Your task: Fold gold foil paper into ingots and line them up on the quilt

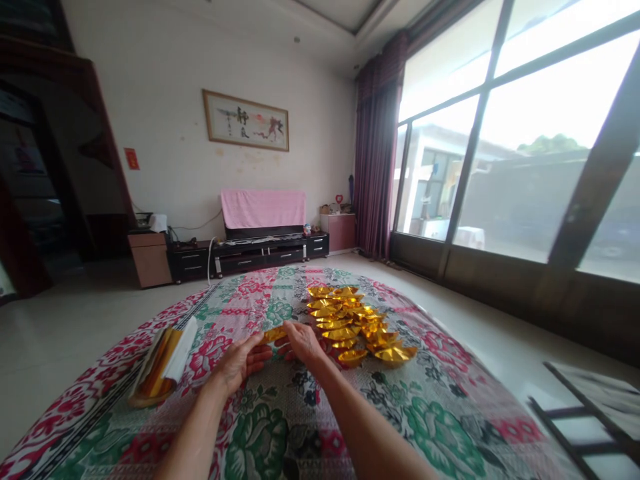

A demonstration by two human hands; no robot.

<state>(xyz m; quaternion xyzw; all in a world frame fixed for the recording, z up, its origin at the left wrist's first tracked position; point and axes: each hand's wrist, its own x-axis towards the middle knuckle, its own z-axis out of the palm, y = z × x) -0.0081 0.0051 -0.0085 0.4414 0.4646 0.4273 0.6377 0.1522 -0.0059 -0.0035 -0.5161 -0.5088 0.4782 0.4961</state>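
A small folded piece of gold foil paper (273, 335) is held between my two hands above the patterned tablecloth (260, 400). My left hand (243, 360) grips its left end, with the lower fingers extended beneath. At the right end, my right hand (301, 342) pinches the paper, its fingers partly hidden. Just right of my right hand, several shiny gold boat-shaped paper pieces (340, 333) lie in rows on the cloth. To the left of my left hand rests an opened pack of gold paper sheets (165, 360) with a white wrapper.
The table is round, its cloth edge curving at the left and right. Beyond it stand a low black cabinet (260, 260) and a pink-draped television (263, 209). A dark-framed chair (595, 413) is at the lower right, near large windows (530, 153).
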